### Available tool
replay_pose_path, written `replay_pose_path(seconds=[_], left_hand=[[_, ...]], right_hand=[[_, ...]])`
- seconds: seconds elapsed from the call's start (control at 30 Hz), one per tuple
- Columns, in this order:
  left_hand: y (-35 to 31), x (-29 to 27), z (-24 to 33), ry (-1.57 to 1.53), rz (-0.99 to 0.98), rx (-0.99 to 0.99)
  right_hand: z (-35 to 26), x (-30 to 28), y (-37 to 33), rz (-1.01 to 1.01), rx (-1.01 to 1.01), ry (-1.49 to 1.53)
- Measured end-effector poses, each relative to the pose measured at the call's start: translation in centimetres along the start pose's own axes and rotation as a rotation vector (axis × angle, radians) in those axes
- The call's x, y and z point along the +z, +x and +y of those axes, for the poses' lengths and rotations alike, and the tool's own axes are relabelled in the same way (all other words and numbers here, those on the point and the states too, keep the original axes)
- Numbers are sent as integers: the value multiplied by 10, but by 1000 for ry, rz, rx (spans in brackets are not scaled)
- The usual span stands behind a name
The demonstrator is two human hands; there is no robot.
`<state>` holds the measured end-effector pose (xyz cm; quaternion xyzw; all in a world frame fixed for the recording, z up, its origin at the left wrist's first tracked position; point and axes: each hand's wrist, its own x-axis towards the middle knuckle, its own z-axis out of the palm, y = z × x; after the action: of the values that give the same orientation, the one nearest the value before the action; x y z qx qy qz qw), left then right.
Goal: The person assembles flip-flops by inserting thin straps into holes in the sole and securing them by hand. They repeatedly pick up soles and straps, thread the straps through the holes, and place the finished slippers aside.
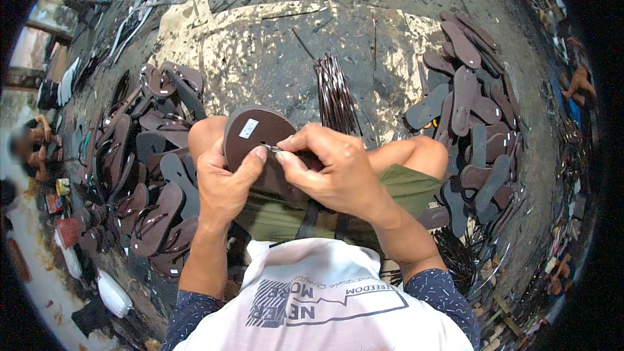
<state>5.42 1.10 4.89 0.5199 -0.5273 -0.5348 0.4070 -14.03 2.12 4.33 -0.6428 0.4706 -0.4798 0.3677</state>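
A brown flip-flop sole [260, 127] with a small white label rests over my lap, its rounded end pointing away from me. My left hand [224, 172] grips its left edge, thumb lying on the upper face. Over the sole's small dark hole, my right hand [325, 162] pinches a thin shiny piece [270, 148] between thumb and forefinger. Whether that piece is a strap end or a tool tip I cannot tell. The left thumb tip is beside it. Fingers beneath the sole are hidden.
Finished-looking flip-flops [156, 218] with straps are heaped at left. Loose brown and grey soles [465, 101] pile up at right. A bundle of thin dark strips [336, 94] lies ahead on the stained floor. Another dark bundle [458, 257] sits by my right elbow. People are at both edges.
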Motion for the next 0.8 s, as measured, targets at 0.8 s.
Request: replay_pose_path(seconds=[0.8], left_hand=[[13,26,-17,440,-210,274]], right_hand=[[37,-9,-4,76,-13,-251]])
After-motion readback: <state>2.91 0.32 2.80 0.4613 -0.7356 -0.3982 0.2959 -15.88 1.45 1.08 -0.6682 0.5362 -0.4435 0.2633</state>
